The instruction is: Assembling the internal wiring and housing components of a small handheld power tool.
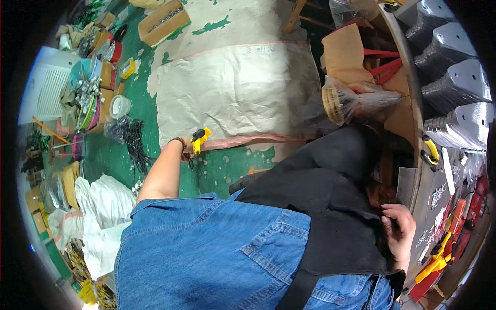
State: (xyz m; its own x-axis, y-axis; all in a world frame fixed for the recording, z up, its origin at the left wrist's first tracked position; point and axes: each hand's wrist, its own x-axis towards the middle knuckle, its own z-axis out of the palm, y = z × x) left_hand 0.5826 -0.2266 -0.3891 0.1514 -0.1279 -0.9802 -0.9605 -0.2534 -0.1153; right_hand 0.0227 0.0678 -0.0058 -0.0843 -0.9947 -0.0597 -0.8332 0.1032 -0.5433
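My left arm reaches out to the left, over the near edge of a large white woven sheet (232, 98) on the floor. At its end my left hand (187, 149) is closed round a small yellow and black hand tool (200, 140), whose exact kind I cannot make out. A dark bracelet circles that wrist. On the other side, my right hand (399, 230) rests beside my black apron (330, 206), near the workbench edge. Its fingers are loosely bent, the thumb stands apart, and nothing shows in it.
Along the right runs a workbench (416, 119) bearing stacked grey metal brackets (457, 82), yellow-and-black pliers (430, 154) and small metal parts. Below it is a plastic-wrapped roll (333, 103). A cardboard box (164, 23), black cable ties (137, 144) and white sacks (106, 206) lie leftward.
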